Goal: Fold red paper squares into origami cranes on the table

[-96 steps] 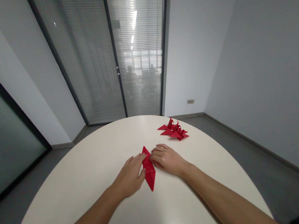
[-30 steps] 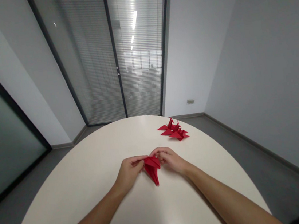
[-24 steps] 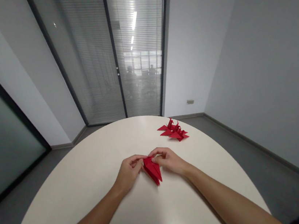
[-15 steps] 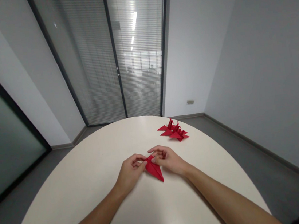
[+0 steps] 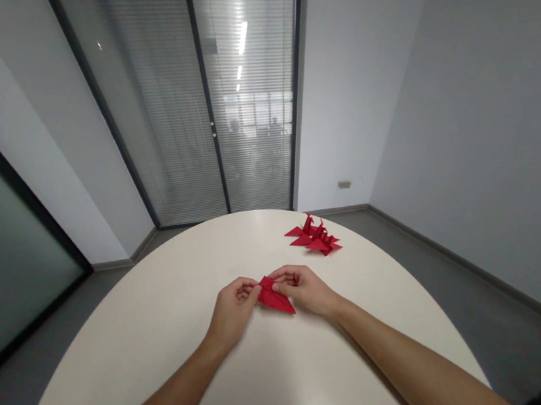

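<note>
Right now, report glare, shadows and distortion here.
Head view: pale glare on the table, dark shadow along the right forearm; same head view: bright streaks on the blinds, walls leaning outward; head view again: red paper small, creases hard to make out.

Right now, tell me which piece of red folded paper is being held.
The nearer piece, pinched by the left hand and right hand; the other red pieces sit grouped, untouched, near the far edge of the table.

The paper is between the left hand and the right hand, over the desk. Behind it, to the right, the cranes sit together near the far edge. Glass panels stand beyond.
</note>
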The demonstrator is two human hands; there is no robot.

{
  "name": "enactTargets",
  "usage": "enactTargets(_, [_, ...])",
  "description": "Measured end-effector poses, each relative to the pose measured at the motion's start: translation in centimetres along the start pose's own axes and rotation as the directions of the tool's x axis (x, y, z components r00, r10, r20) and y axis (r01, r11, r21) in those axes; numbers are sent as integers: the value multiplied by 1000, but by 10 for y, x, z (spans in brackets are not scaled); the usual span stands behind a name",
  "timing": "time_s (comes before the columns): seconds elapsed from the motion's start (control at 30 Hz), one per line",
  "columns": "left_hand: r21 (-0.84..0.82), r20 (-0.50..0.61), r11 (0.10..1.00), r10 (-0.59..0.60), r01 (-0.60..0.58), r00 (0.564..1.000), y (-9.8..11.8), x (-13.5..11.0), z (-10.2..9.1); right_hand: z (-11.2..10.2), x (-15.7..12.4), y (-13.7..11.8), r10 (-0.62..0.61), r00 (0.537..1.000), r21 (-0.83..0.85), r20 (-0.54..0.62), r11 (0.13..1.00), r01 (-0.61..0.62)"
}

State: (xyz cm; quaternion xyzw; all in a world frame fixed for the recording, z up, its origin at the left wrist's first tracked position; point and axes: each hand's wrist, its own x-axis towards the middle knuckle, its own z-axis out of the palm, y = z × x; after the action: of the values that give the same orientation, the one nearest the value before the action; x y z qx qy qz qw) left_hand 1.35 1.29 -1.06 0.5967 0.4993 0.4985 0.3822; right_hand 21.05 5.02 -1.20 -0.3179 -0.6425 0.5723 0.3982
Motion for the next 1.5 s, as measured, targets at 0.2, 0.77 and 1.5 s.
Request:
enactTargets(0.2, [93,86,995,38,-46,996,10,-6,-2,-3,-2,-5,29,999,-177,35,984,-22])
enactTargets(0.77, [90,9,996,13,-14,1000,6,-3,-2,-1,1,-3,-69,998,-220,-15,973,64])
enactTargets(1.5, [-110,-18,994,-30,28,999,2,2,1,7,2,-1,-28,1000,-6,13,1000,28])
